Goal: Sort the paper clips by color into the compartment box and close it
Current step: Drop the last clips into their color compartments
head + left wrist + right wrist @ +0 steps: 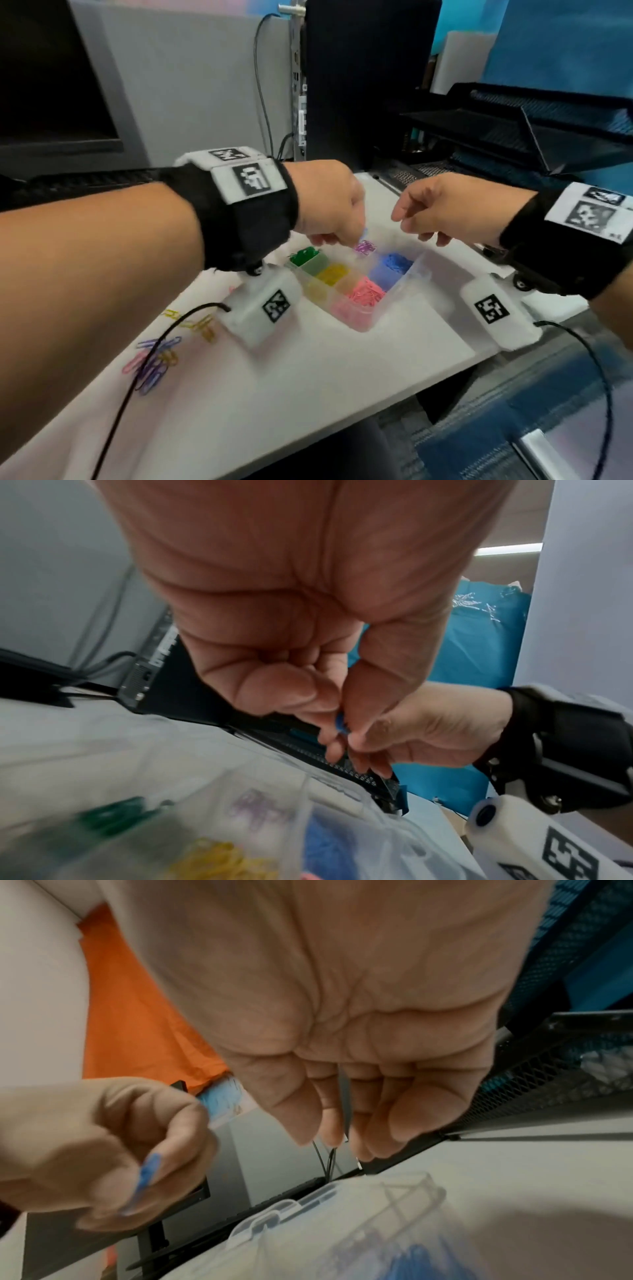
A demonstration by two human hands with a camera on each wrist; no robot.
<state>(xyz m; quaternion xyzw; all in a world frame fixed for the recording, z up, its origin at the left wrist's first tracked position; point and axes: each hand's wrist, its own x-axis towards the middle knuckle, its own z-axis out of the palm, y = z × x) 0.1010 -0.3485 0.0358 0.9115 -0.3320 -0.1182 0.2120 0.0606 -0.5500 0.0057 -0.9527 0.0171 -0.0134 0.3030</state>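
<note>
No readable txt, brand or nos anywhere; only b/w fiducial marker squares on wrist straps [252, 180] and white cam housings [492, 309], no legible chars

Black wrist straps [253, 212], white square-coded marker blocks [263, 310], thin black cables [144, 370]

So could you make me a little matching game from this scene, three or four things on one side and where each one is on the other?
Things:
1. blue paper clip
2. green clips
3. pink clips
4. loose clips

Places:
A. on the table, left of the box
B. box corner nearest the camera
C. pinched in the left hand
D. leftmost box compartment

Pairs: 1-C, 2-D, 3-B, 4-A
</note>
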